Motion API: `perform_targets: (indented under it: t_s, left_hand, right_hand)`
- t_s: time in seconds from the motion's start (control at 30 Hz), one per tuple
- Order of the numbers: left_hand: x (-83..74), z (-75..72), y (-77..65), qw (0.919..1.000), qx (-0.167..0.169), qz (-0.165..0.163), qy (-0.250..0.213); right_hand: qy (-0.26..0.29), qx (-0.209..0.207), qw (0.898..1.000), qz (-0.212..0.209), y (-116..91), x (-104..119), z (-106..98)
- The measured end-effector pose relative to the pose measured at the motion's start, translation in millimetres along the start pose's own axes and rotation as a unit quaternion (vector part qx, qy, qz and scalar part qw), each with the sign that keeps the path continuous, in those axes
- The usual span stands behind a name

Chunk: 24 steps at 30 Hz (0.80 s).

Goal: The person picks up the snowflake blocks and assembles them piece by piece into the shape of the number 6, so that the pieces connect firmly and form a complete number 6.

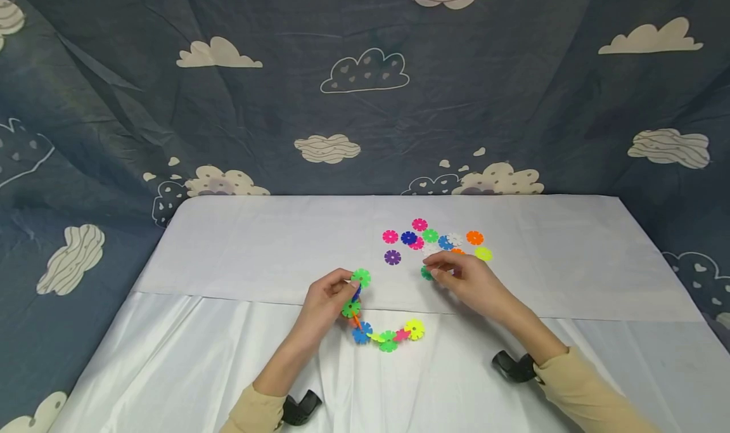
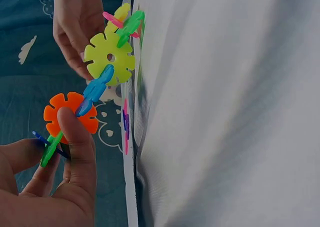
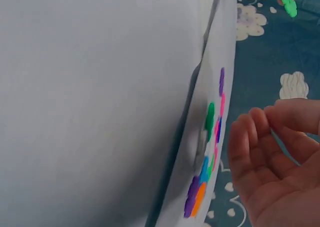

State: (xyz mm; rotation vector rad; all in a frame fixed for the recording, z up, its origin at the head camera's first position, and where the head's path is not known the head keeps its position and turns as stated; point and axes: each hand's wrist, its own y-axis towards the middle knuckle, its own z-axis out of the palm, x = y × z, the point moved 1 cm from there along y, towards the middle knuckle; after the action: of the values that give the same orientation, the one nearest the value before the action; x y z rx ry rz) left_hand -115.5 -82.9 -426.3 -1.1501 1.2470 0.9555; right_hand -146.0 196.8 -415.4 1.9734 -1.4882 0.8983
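Observation:
My left hand (image 1: 324, 303) pinches a curved chain of notched plastic snowflake discs, with a green disc (image 1: 361, 277) at its upper end. From there the chain runs down through a blue disc (image 1: 362, 333) to a yellow disc (image 1: 415, 329) at its right end. In the left wrist view, thumb and fingers grip near an orange disc (image 2: 52, 114) and a small green one (image 2: 51, 149). My right hand (image 1: 470, 284) hovers over the loose discs beside a dark green disc (image 1: 426, 272). The right wrist view shows its fingers loosely bent and holding nothing.
Several loose discs lie on the white-covered table (image 1: 256, 249), among them a purple disc (image 1: 392, 257), an orange disc (image 1: 474, 238) and a yellow-green disc (image 1: 483, 253). A dark cloth (image 1: 365, 122) with cloud prints hangs behind. Black wrist devices (image 1: 301, 407) sit at both sleeves.

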Motion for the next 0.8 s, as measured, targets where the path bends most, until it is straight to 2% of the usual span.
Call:
perform_targets:
  t_s: [0.23,0.43,0.8]
  left_hand:
    - [-0.2,-0.6,-0.4,0.9999,0.003,-0.008,-0.007]
    - [0.6,-1.1,-0.2,0.9998,0.007,-0.011,-0.012]
    - [1.1,-2.6,0.8,0.9985,0.029,-0.025,-0.039]
  right_hand:
    - [-0.041,-0.006,0.999,0.002,4.6,-10.9,-2.8]
    - [-0.064,0.020,0.998,-0.016,12.8,-17.8,0.4]
    - [-0.076,0.044,0.996,-0.015,21.8,-22.7,2.3]
